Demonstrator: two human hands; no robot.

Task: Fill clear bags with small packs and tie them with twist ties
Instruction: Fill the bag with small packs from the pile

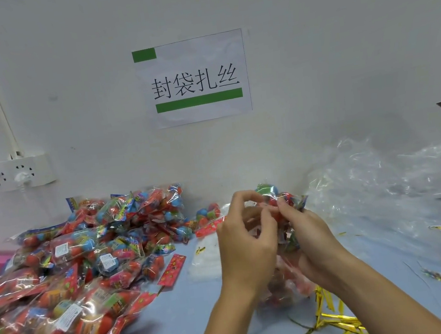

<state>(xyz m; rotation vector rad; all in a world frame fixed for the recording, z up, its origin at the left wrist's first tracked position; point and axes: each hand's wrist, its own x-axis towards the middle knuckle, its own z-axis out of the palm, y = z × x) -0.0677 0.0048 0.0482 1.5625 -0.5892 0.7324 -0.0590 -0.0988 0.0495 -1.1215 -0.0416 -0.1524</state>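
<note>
**Both hands on the bag**

Nearest me, gold twist ties (pixel 333 317) lie in a loose bundle on the tabletop (pixel 209 303). Above them my left hand (pixel 247 243) and right hand (pixel 311 236) both pinch the neck of a clear bag (pixel 283 203) filled with small packs, lifted off the surface. Left, finished bags (pixel 67 268) heap up. Right, empty clear bags (pixel 389 181). On the wall, a paper sign (pixel 192 79).

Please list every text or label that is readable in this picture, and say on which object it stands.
"封袋扎丝": large black characters on the white paper sign taped to the wall, between two green bars.
White labels on the snack packs: too small and blurred to read.
Printing on the red header cards: blurred, unreadable.
</note>
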